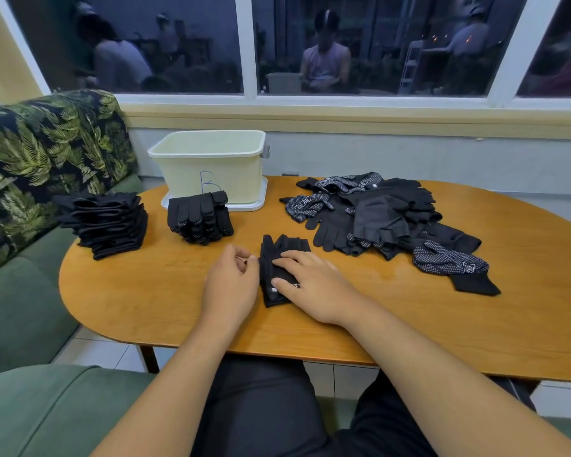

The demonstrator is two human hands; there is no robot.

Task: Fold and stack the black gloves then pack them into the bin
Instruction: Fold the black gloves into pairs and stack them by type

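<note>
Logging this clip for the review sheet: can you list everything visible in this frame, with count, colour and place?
Bin: one, cream, marked B, far side of table on a white tray.
Tall folded stack: one, black, table's left end.
Dotted glove stack: one, black with white dots, in front of the bin.
Unfolded glove pile: one heap, black, some dotted, table's right half.
Glove being folded: one, black, table centre.
Table: one, wooden, oval.
Sofa: green, leaf-print cover, left.
Window: dark, with reflections, behind.
Left hand: beside the glove's left edge.
Right hand: flat on the glove.
</note>
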